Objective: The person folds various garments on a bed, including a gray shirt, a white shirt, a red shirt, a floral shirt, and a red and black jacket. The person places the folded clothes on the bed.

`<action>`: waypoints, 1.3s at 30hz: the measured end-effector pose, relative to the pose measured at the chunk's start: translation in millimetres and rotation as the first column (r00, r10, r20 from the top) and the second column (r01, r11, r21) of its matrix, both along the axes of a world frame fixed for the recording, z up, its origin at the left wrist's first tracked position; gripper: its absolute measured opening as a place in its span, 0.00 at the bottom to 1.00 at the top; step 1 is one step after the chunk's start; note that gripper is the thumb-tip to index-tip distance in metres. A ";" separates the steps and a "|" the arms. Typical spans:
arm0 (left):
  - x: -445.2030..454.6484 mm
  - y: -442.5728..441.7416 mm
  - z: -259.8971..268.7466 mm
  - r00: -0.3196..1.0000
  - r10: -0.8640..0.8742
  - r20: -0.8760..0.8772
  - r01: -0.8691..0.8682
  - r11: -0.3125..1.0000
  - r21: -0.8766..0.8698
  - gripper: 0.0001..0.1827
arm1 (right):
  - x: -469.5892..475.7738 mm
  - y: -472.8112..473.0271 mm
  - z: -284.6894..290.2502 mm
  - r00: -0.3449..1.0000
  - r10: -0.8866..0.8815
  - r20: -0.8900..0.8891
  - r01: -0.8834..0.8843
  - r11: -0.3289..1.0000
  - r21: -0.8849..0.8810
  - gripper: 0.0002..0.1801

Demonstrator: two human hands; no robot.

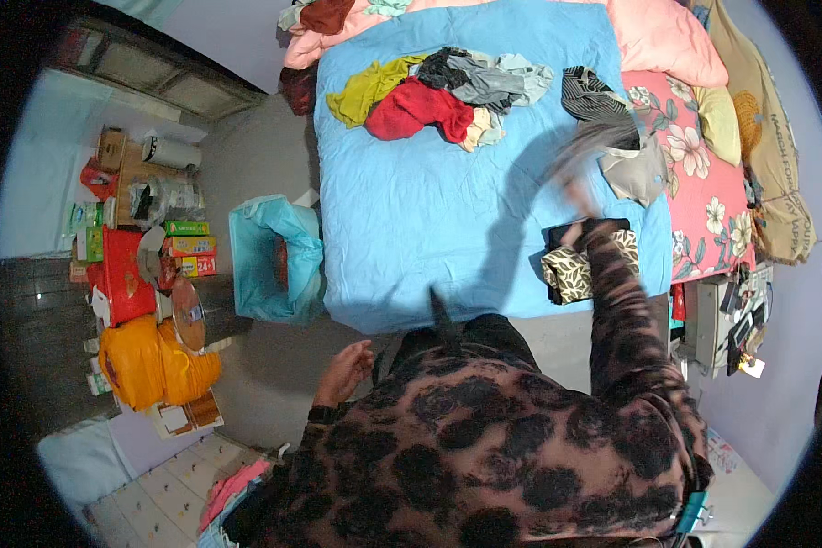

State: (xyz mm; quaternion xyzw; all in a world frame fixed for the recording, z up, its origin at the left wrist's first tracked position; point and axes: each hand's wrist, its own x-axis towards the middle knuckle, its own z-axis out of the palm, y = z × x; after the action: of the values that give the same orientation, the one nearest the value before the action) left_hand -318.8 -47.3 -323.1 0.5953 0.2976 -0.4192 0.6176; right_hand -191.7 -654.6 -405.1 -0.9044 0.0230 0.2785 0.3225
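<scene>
My right hand [577,198], blurred by motion, reaches over the right part of the bed. A smeared grey garment [579,149] lies just beyond its fingers; whether they grip it cannot be made out. Farther off is a black-and-grey striped garment [592,96], and a light grey cloth [636,171] is to the right. Under my right forearm rests a folded black-and-cream leaf-patterned garment [567,274]. My left hand [346,370] hangs by my side off the bed edge, fingers loosely bent, holding nothing. Across the bed is a heap with a red garment [414,113] and a yellow-green garment [370,89].
A blue sheet [411,226] covers the bed in front of me. Pink bedding [664,41] and a floral cover [702,157] lie beyond and right. On the floor at left stands a light-blue bag-like container [246,260], near an orange bag [133,363] and several boxes [190,245].
</scene>
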 end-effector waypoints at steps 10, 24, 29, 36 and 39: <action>-4.1 -4.5 -2.2 0.985 0.158 0.067 -0.151 0.983 -0.108 0.21 | 89.1 11.9 38.5 0.854 -0.340 0.394 0.043 0.800 0.598 0.12; -20.0 70.0 -9.4 0.958 0.284 0.047 -0.278 0.955 -0.108 0.21 | 135.9 51.6 7.5 0.784 -0.063 0.617 0.182 0.974 -0.131 0.18; -21.5 97.9 16.9 0.948 0.296 0.118 -0.291 0.955 -0.057 0.20 | -18.7 370.8 -58.7 0.700 0.644 -0.309 -0.490 0.748 0.447 0.21; -13.7 126.5 1.4 0.944 0.302 0.137 -0.284 0.949 -0.135 0.21 | 129.1 219.5 -7.2 0.861 0.193 0.471 -0.317 0.927 0.198 0.16; -4.1 128.8 -23.5 0.951 0.284 0.120 -0.260 0.948 -0.182 0.19 | 188.6 35.7 97.3 0.349 0.037 0.936 0.435 0.879 -0.197 0.12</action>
State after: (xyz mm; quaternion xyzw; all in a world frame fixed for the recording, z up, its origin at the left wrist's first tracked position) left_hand -322.9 81.5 -346.5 0.5246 0.2959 -0.3085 0.7363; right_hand -3.1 -619.0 -307.8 -0.9381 0.0110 -0.3277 0.1118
